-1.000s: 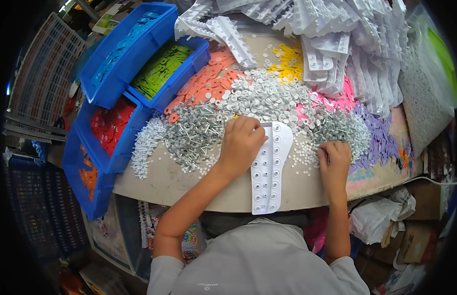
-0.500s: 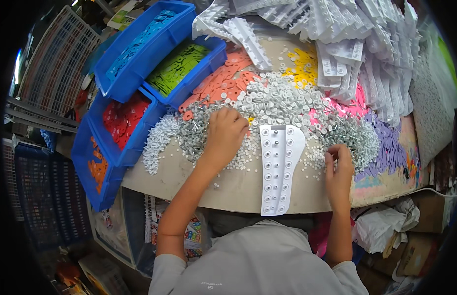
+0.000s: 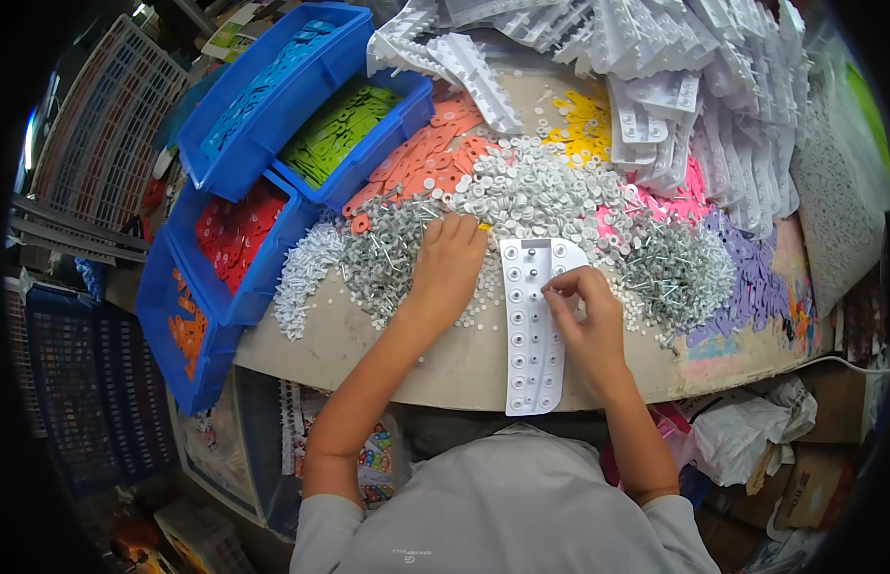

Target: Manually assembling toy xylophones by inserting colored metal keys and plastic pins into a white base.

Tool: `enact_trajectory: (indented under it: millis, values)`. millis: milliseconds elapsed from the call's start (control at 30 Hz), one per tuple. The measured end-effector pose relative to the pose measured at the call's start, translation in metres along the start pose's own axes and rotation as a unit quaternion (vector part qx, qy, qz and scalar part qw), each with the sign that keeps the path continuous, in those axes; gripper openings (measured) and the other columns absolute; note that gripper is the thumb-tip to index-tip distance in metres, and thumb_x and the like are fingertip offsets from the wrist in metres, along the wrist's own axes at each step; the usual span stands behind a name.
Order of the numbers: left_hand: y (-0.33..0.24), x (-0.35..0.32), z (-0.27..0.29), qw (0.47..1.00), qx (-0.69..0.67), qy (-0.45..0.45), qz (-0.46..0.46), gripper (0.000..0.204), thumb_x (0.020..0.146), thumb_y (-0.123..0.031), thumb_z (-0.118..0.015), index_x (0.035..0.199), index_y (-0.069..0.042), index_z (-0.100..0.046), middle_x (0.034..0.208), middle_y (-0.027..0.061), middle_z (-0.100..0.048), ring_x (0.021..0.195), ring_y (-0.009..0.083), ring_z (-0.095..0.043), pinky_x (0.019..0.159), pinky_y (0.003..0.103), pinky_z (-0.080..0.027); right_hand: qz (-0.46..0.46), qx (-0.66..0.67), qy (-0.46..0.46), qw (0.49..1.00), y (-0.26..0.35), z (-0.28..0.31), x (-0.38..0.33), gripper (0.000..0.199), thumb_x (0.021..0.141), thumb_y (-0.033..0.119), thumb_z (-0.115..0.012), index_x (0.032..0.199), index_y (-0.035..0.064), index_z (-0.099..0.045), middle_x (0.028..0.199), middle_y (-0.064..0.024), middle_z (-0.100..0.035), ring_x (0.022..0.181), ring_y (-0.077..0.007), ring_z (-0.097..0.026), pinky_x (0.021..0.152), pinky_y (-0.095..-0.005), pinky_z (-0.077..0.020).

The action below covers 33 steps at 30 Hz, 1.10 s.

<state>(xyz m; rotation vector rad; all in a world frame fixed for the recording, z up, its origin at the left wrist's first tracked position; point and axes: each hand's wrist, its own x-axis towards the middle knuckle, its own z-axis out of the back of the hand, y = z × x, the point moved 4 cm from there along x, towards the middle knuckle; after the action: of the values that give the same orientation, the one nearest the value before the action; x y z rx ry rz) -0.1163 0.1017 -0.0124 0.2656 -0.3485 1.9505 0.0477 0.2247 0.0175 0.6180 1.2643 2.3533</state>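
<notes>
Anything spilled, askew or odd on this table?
Nothing looks damaged. The white tray overhangs the table's near edge, under the right hand. Loose heaps of white caps and metal pins mingle, unboxed, by the left hand.

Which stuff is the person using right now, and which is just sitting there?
In use: white holed tray under right hand; white round caps and metal pins by left hand.
Lying about: blue bins, stacked white trays, purple pieces.

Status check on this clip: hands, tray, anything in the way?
Left hand flat on the white discs. Right hand pinching over the white tray. Loose discs and nails crowd the tray's sides.
</notes>
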Motion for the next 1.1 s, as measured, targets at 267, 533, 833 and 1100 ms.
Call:
enact_trajectory:
  millis: [267, 533, 833, 1100]
  values:
    - [0.009, -0.009, 0.027, 0.972, -0.150, -0.082, 0.159, 0.006, 0.092, -0.007, -0.063, 0.097, -0.004, -0.059, 0.093, 0.0108, -0.062, 0.092, 0.0321, -0.058, 0.086, 0.041, -0.043, 0.016, -0.051, 0.017, 0.998, -0.004, -0.012, 0.003, 0.013, 0.084, -0.002, -0.072, 0.091, 0.0013, -0.061, 0.084, -0.0103, -0.062, 0.080, -0.0263, -0.059, 0.070, -0.0380, -0.0499]
    - [0.011, -0.029, 0.041, 0.946, -0.247, -0.091, 0.188, 0.014, 0.086, -0.006, -0.073, 0.098, -0.003, -0.065, 0.085, 0.0097, -0.064, 0.077, 0.0261, -0.060, 0.076, 0.039, -0.047, 0.119, -0.105, 0.013, 0.987, 0.003, -0.014, 0.004, 0.015, 0.081, -0.005, -0.072, 0.092, 0.0023, -0.065, 0.085, -0.0109, -0.063, 0.083, -0.0280, -0.059, 0.071, -0.0383, -0.0493]
    - [-0.013, -0.036, 0.058, 0.897, -0.378, -0.126, 0.189, 0.012, 0.082, 0.000, -0.076, 0.094, -0.001, -0.073, 0.088, 0.0060, -0.069, 0.077, 0.0154, -0.061, 0.069, 0.029, -0.048, 0.151, -0.218, -0.072, 0.961, 0.003, 0.020, 0.016, 0.019, 0.080, -0.003, -0.070, 0.097, 0.0036, -0.069, 0.095, -0.0101, -0.064, 0.091, -0.0309, -0.057, 0.082, -0.0432, -0.0468]
    - [-0.049, -0.031, 0.036, 0.922, -0.363, -0.092, 0.097, 0.013, 0.082, -0.009, -0.077, 0.091, -0.005, -0.068, 0.097, 0.0075, -0.060, 0.096, 0.0283, -0.058, 0.085, 0.040, -0.045, 0.136, -0.379, -0.020, 0.915, -0.046, 0.040, 0.038, 0.015, 0.081, 0.003, -0.064, 0.094, 0.0064, -0.067, 0.098, -0.0076, -0.060, 0.097, -0.0270, -0.055, 0.088, -0.0408, -0.0436]
